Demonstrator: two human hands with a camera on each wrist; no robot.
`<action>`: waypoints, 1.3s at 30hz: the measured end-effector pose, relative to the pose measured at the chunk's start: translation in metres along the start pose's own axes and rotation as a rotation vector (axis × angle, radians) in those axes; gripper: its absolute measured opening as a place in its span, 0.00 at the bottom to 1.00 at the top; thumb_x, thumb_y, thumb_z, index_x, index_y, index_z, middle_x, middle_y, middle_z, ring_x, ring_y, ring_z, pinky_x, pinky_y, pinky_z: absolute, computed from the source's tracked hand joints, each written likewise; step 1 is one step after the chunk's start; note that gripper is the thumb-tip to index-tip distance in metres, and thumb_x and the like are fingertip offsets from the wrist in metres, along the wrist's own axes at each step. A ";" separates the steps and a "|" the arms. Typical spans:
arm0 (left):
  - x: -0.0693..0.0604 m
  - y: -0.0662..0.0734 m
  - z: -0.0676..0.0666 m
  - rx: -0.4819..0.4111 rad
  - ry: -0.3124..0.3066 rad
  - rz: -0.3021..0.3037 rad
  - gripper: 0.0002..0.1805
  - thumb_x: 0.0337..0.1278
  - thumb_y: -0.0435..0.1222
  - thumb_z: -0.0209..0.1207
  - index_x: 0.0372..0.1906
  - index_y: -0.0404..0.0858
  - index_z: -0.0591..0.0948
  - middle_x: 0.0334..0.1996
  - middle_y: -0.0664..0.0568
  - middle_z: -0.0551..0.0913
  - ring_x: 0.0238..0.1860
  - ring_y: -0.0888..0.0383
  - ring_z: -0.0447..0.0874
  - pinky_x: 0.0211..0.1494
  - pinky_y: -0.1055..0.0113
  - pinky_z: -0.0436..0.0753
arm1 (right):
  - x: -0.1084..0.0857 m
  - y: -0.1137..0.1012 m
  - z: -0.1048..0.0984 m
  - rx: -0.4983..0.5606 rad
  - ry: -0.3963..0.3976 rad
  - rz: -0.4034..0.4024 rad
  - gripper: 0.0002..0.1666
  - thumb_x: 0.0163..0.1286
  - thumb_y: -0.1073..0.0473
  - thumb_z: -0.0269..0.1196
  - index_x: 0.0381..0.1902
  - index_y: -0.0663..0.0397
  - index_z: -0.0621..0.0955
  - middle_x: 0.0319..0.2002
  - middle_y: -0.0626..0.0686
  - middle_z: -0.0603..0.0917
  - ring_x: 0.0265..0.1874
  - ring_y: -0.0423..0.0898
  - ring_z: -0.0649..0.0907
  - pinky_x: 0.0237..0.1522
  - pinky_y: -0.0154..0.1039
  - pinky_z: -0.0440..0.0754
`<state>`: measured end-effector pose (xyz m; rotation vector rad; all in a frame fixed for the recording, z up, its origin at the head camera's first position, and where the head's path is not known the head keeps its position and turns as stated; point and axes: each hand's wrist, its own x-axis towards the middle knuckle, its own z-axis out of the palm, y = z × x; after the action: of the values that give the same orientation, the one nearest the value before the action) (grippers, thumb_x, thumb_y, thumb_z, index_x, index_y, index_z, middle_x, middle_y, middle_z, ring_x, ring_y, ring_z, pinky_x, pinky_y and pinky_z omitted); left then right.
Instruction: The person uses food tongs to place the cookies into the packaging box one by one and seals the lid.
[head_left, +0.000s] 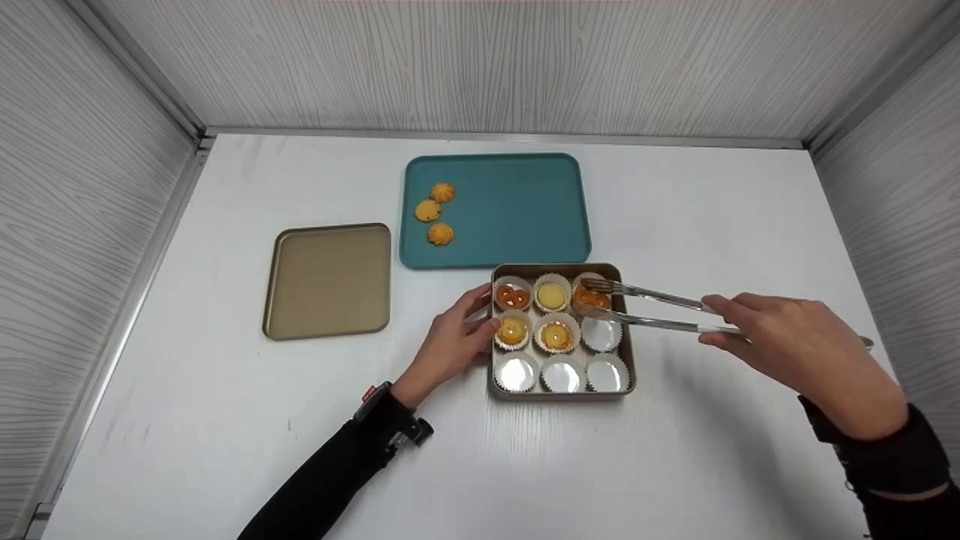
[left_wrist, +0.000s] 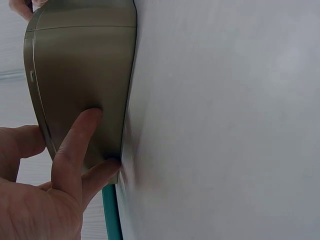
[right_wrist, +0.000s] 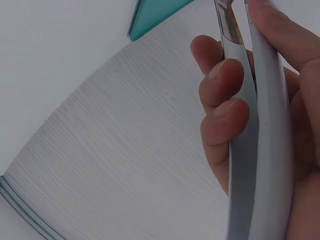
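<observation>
My right hand [head_left: 795, 345] grips a pair of metal tongs [head_left: 664, 324]; in the right wrist view its fingers [right_wrist: 225, 122] curl round the pale handles. The tongs' tips lie on either side of an orange-brown cookie [head_left: 592, 298] in the back right paper cup of a deep bronze tin [head_left: 564, 397]. At the tin's left wall, my left hand [head_left: 454, 330] holds it with the thumb at the rim and fingers against the outside [left_wrist: 75, 145]. Other cups hold a two-lobed cookie [head_left: 512, 297], a pale round one [head_left: 551, 295] and two yellow ones [head_left: 556, 336]. Several white paper cups [head_left: 564, 373] are empty.
Behind the tin lies a teal tray [head_left: 517, 210] with three cookies [head_left: 440, 234] at its left end. A shallow square bronze lid or tray [head_left: 330, 281] is to the left. Pale wood-grain panels [head_left: 495, 67] enclose the white table [head_left: 712, 202].
</observation>
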<state>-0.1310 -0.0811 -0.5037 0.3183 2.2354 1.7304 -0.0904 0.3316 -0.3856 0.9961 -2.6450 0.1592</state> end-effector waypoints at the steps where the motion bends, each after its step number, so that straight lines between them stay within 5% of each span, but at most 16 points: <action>1: 0.000 0.000 0.000 -0.004 -0.003 0.003 0.34 0.75 0.35 0.59 0.80 0.35 0.62 0.74 0.34 0.69 0.66 0.40 0.78 0.66 0.56 0.80 | 0.000 -0.001 -0.001 -0.008 0.003 0.000 0.40 0.81 0.30 0.43 0.50 0.57 0.85 0.26 0.48 0.84 0.16 0.41 0.77 0.14 0.40 0.75; 26: 0.002 -0.001 0.001 0.013 0.009 0.009 0.34 0.75 0.36 0.60 0.79 0.36 0.64 0.73 0.35 0.70 0.65 0.41 0.79 0.66 0.56 0.81 | 0.003 -0.030 -0.021 -0.138 0.001 -0.041 0.41 0.85 0.34 0.35 0.43 0.60 0.82 0.19 0.47 0.73 0.12 0.44 0.72 0.07 0.40 0.67; 29: 0.000 0.000 0.001 -0.002 0.003 0.000 0.34 0.75 0.36 0.59 0.80 0.37 0.63 0.74 0.36 0.69 0.66 0.41 0.79 0.64 0.56 0.82 | 0.002 -0.030 -0.021 -0.140 -0.012 -0.050 0.29 0.80 0.39 0.50 0.42 0.60 0.80 0.18 0.47 0.71 0.12 0.43 0.70 0.07 0.39 0.65; 32: -0.001 0.000 0.000 -0.023 -0.003 -0.011 0.34 0.75 0.36 0.59 0.80 0.37 0.63 0.74 0.36 0.68 0.66 0.42 0.79 0.63 0.57 0.82 | 0.003 -0.030 -0.021 -0.149 -0.029 -0.054 0.19 0.63 0.50 0.69 0.40 0.60 0.79 0.17 0.46 0.69 0.12 0.43 0.67 0.06 0.39 0.64; 35: -0.001 0.000 0.000 -0.032 -0.002 -0.009 0.34 0.75 0.36 0.59 0.80 0.37 0.63 0.74 0.36 0.68 0.66 0.41 0.78 0.63 0.56 0.83 | 0.005 -0.031 -0.022 -0.155 -0.059 -0.039 0.26 0.49 0.55 0.80 0.38 0.60 0.78 0.17 0.46 0.68 0.12 0.43 0.67 0.07 0.39 0.65; 39: 0.000 -0.001 0.001 -0.029 -0.001 -0.007 0.34 0.75 0.36 0.59 0.80 0.37 0.63 0.74 0.35 0.68 0.66 0.40 0.78 0.62 0.57 0.83 | 0.006 -0.033 -0.022 -0.158 -0.078 -0.037 0.28 0.46 0.56 0.82 0.38 0.60 0.78 0.17 0.46 0.68 0.12 0.43 0.67 0.07 0.39 0.66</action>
<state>-0.1304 -0.0810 -0.5050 0.3046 2.2064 1.7571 -0.0674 0.3076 -0.3632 1.0170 -2.6575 -0.0982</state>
